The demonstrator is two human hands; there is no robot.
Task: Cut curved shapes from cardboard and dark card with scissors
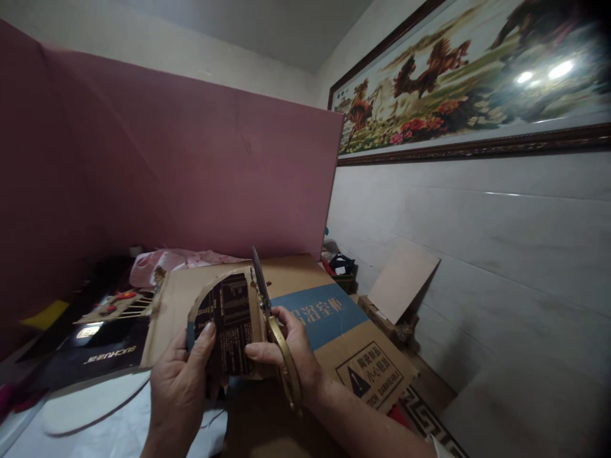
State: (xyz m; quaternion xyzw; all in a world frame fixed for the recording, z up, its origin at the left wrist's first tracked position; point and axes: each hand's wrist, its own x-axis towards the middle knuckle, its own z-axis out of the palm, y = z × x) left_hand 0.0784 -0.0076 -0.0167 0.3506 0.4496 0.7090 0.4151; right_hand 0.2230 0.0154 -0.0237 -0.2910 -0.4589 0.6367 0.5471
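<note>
My left hand (184, 378) grips the left edge of a cut piece of cardboard (231, 331), thumb on top. The piece has a rounded upper left edge and a dark brown printed face. Scissors (281, 350) with gold-coloured handles and dark blades are in my right hand (291, 350), whose thumb also presses on the cardboard's right side. The blades point up and away, alongside the piece's right edge; whether they touch it I cannot tell. Beneath lies a large flattened cardboard box (296, 270) with a blue band and printed characters.
A pink panel (205, 165) stands behind the table. At the left are a black box (109, 353), a white rounded flat piece (90, 404) and pink cloth (176, 264). A board (403, 280) leans on the right wall, below a framed horse picture (429, 83).
</note>
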